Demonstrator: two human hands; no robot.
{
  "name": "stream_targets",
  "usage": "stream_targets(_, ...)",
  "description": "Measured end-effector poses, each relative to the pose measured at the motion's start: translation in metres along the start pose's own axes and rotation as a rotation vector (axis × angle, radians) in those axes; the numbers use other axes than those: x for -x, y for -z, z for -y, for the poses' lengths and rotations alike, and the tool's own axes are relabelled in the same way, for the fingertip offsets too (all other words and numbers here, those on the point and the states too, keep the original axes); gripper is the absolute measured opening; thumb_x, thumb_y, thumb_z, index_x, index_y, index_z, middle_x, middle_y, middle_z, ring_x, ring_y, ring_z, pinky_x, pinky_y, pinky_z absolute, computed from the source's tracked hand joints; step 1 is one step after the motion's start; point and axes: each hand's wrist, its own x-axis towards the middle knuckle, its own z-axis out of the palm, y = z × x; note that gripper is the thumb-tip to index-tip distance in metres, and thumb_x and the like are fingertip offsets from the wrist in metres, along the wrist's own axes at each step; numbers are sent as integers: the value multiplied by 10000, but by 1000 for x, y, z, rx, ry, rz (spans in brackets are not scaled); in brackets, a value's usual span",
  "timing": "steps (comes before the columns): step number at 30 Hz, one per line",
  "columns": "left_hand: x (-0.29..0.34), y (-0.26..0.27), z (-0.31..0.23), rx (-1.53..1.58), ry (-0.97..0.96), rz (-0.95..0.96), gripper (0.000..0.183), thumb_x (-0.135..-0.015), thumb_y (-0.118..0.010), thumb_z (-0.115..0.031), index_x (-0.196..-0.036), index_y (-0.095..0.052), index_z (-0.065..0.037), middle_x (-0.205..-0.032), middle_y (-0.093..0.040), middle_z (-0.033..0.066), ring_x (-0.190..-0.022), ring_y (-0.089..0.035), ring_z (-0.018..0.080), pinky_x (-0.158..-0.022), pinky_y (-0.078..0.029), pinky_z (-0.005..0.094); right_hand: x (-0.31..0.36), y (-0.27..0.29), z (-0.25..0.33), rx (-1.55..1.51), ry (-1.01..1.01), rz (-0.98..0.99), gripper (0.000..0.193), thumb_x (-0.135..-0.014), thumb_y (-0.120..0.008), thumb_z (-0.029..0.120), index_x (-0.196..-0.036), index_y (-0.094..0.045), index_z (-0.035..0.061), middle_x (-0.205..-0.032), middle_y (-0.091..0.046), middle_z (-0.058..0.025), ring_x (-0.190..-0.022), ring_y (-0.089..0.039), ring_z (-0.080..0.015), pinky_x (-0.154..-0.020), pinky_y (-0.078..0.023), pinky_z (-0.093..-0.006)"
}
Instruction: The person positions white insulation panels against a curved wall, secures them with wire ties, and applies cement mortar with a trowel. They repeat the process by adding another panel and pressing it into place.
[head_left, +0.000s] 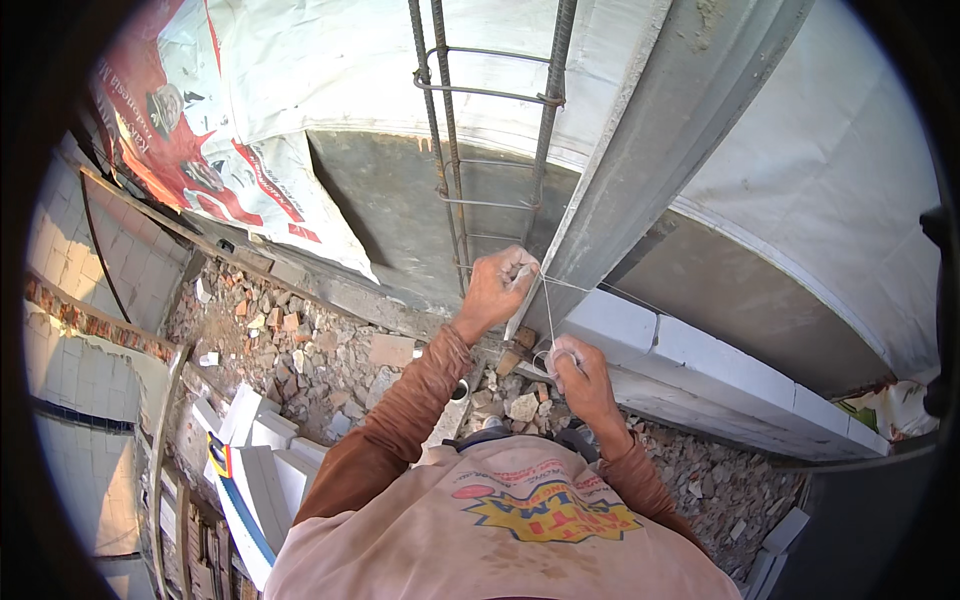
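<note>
The thin pale string [548, 315] is pinched by the left hand [498, 290] at the near edge of the grey post [650, 150], with the fingers closed and drawn together. Its lower length is held by the right hand [583, 385], below and to the right, where thumb and fingers are closed on it and a small loop is seen beside them. Between the two hands the string is stretched nearly straight, and a second strand is led across the post's face toward the white block wall [690, 355].

For a good result, the strand at the edge should probably be pinned firmly by the left hand while slack is taken up evenly by the right. Crossed turns are best avoided, and the height at the edge should be checked before any knot is tightened. Snagging on the rebar cage [548, 120] just behind the left hand could be a risk, and secure footing is called for on the rubble [320, 340].

Farther out, blue and red lettering with a yellow burst is printed on the shirt [420, 545], and white lettering is carried by the red-and-white banner [190, 140] at upper left
</note>
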Motion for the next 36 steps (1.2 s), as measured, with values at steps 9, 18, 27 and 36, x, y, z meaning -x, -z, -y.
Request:
stream_targets(9, -5, 0, -3, -83, -124, -3, 64, -835, -636, -85, -819, -610, -28, -682, -580, 128, -558, -540, 246, -541, -430, 339, 0, -3, 10, -6, 66, -3, 186, -899, -510, 114, -795, -490, -39, -645, -455, -104, -614, -432, -169, -580, -384, -368)
stream_targets(18, -12, 8, 3, 19, 170, 124, 88, -833, -625, -76, -797, -639, 3, -695, -614, 21, -631, -487, 78, -588, -423, 290, -6, -19, -23, 282, 153, 30, 159, -862, -546, 108, -790, -494, -24, -682, -497, -230, -611, -489, -388, -604, -409, -450)
stream_targets(27, -11, 23, -27, -122, 191, 249, 169, -807, -727, -149, -861, -742, 11, -742, -703, 141, -641, -631, 169, -633, -507, 328, -32, -60, -56, 281, 162, 18, 161, -867, -576, 117, -834, -510, -26, -723, -550, -248, -703, -572, -433, -639, -430, -483)
stream_targets(36, 6, 8, -25, -373, -229, 80, 147, -854, -712, -137, -845, -672, 4, -733, -628, 158, -623, -623, 336, -571, -498, 392, -17, -44, -34, 311, 225, -487, 363, -941, -618, 217, -1183, -647, -51, -1100, -652, -175, -939, -653, -310, -805, -514, -397)
